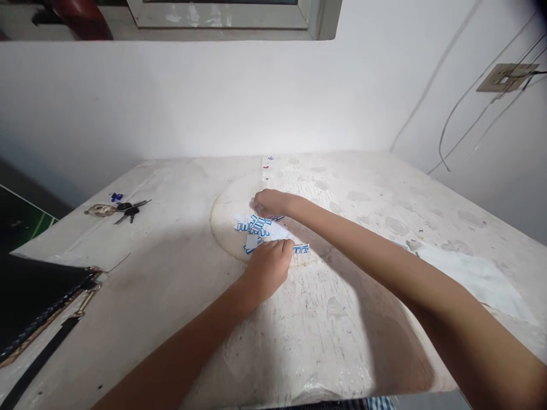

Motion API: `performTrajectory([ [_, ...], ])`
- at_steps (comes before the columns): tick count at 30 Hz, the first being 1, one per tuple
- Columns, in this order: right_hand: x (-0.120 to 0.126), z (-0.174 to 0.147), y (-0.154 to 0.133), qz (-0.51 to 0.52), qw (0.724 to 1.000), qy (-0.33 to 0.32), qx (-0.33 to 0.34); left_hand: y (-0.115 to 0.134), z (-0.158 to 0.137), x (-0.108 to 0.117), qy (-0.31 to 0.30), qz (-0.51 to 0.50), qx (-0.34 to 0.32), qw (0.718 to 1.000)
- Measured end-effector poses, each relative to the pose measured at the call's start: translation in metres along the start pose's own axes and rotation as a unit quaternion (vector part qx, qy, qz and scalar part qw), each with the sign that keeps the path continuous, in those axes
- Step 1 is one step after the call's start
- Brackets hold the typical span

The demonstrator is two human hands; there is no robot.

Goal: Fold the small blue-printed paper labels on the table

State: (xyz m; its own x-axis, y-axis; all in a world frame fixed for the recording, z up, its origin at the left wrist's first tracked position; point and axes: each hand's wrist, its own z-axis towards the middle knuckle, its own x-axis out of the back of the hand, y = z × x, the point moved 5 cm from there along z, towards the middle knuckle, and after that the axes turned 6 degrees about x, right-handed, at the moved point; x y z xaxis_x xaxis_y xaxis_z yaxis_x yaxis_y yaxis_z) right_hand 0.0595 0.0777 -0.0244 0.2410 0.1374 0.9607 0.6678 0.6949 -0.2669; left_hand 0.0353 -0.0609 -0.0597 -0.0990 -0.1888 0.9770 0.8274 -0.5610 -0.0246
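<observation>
Several small white paper pieces with blue print (260, 226) lie in a loose pile on a worn white table (342, 307), inside a faint round mark. My left hand (270, 266) rests at the near edge of the pile, fingers curled down onto the pieces. My right hand (268, 203) reaches across to the far edge of the pile, fingertips bent onto the papers. One blue-printed piece (301, 248) pokes out just right of my left hand. Whether either hand pinches a piece is hidden by the fingers.
A bunch of keys (117, 209) lies at the far left of the table. A black bag with a strap (38, 307) sits at the near left corner. A white plastic sheet (478, 279) lies to the right. Wires and a wall socket (506, 77) hang at right.
</observation>
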Motion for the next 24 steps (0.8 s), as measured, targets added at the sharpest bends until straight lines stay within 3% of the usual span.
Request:
performTrajectory([
  [5,-0.004,-0.008,-0.005,-0.047,0.999,0.015,0.015,-0.001,-0.001,-0.002,0.021,-0.008,-0.008,1.000],
  [8,0.012,-0.028,-0.005,0.049,0.992,0.116,-0.007,-0.001,-0.001,0.000,0.027,-0.016,-0.009,0.999],
  [10,0.024,-0.054,-0.004,0.243,0.948,0.197,-0.057,-0.001,-0.001,0.002,0.025,-0.024,-0.004,0.999],
  [13,0.025,-0.102,-0.013,0.515,0.823,0.211,-0.115,0.000,0.000,0.004,0.019,-0.040,0.004,0.999],
  [15,0.020,-0.133,-0.022,0.583,0.772,0.214,-0.137,0.000,0.000,0.005,0.027,-0.051,0.006,0.998],
  [18,0.003,-0.166,-0.029,0.607,0.741,0.235,-0.163,-0.002,0.001,0.005,0.032,-0.068,0.015,0.997],
  [21,-0.021,-0.178,-0.026,0.608,0.740,0.221,-0.182,-0.004,0.001,0.004,0.006,-0.087,0.026,0.996],
  [24,-0.032,-0.180,-0.018,0.541,0.789,0.225,-0.186,-0.004,0.001,0.006,-0.015,-0.085,0.038,0.996],
])
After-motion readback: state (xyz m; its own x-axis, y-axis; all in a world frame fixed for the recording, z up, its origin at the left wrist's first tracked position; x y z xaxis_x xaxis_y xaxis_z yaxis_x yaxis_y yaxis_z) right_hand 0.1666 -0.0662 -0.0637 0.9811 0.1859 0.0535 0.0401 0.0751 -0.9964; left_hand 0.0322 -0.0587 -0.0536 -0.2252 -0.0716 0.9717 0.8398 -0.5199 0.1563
